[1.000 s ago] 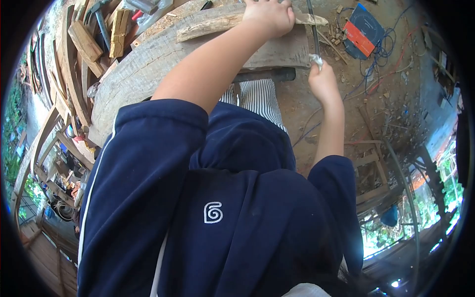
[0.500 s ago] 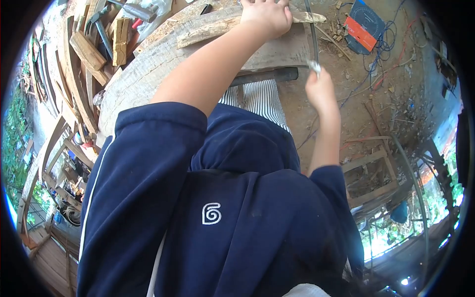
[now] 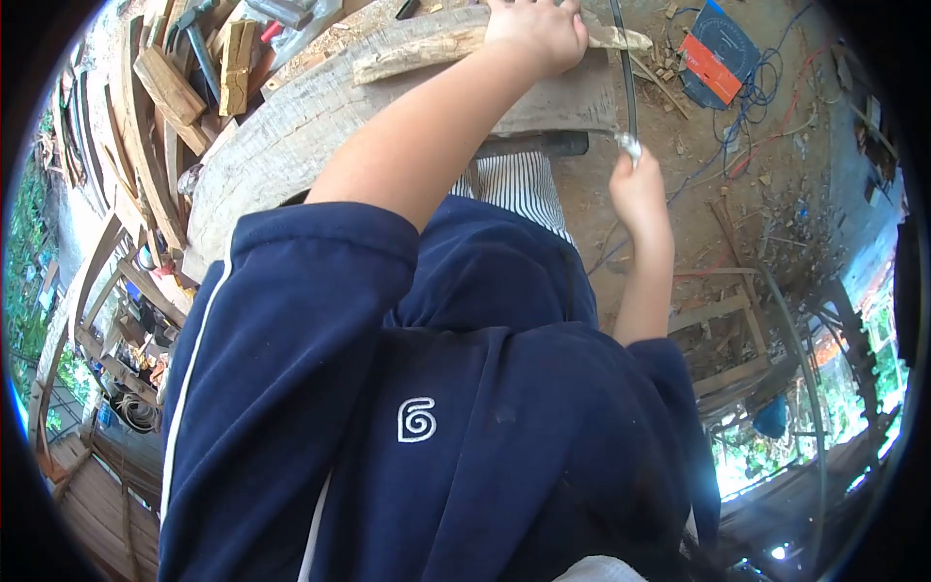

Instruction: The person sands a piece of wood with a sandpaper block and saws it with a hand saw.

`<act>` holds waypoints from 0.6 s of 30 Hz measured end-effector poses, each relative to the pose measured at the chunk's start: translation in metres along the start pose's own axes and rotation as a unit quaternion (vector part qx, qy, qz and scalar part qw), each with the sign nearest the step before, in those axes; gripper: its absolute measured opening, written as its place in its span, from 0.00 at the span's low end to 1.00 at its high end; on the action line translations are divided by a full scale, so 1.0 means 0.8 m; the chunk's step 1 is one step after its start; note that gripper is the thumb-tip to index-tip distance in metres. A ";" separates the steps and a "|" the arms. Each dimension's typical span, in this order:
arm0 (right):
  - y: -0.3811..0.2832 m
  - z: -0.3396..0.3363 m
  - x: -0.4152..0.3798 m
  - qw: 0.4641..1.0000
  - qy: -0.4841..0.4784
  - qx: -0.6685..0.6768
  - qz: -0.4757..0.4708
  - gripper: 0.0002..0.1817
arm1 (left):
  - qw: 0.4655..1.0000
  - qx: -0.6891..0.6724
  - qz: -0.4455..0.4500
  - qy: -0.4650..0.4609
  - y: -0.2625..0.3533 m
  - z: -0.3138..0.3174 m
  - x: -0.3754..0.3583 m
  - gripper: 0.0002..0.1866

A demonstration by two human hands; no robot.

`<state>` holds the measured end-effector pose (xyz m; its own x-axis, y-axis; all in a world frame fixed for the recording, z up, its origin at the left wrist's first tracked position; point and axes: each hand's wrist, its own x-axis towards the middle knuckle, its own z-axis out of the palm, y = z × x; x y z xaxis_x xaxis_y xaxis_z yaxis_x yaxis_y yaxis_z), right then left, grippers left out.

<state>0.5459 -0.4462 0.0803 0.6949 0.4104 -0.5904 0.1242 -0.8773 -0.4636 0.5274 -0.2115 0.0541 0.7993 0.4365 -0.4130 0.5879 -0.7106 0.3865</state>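
Note:
A rough, pale strip of wood lies across a thick grey slab. My left hand presses down on the strip near its right end, fingers curled over the far side. In my right hand, closed around a white-wrapped handle, is what looks like a bow saw. Its thin dark frame runs away from me, across the strip's right end. Whether the blade touches the wood cannot be made out. Beneath the slab's near edge a dark cylindrical bar shows.
Wood offcuts and a hammer lie at upper left. A black and orange flat piece rests on the ground at upper right beside a tangled blue cable. A wooden frame stands at lower right.
My right hand has drawn the saw slightly back toward my body and to the right. The strip and my left hand appear slightly farther right in view; its hold is unchanged.

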 end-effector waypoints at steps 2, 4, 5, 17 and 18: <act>-0.046 -0.001 0.057 0.999 -0.031 -0.008 0.036 0.16 | 1.000 0.002 -0.001 -0.019 0.001 -0.004 -0.001 0.23; -0.062 -0.003 0.080 0.996 -0.061 -0.013 0.066 0.16 | 0.999 0.008 -0.004 -0.032 0.002 -0.006 0.002 0.23; -0.061 -0.001 0.079 0.997 -0.055 -0.023 0.053 0.16 | 0.999 0.009 -0.003 -0.033 0.000 -0.006 0.005 0.23; -0.058 -0.001 0.089 0.997 -0.047 -0.053 0.043 0.15 | 1.000 0.019 -0.004 -0.021 0.005 -0.002 0.001 0.22; -0.041 0.003 0.067 0.996 -0.050 -0.050 0.046 0.15 | 1.000 0.018 0.000 -0.020 0.005 -0.003 0.000 0.22</act>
<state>0.5774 -0.3947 0.0620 0.6338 0.3457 -0.6919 0.1371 -0.9306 -0.3394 0.5300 -0.2133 0.0580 0.7928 0.4158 -0.4456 0.5832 -0.7299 0.3565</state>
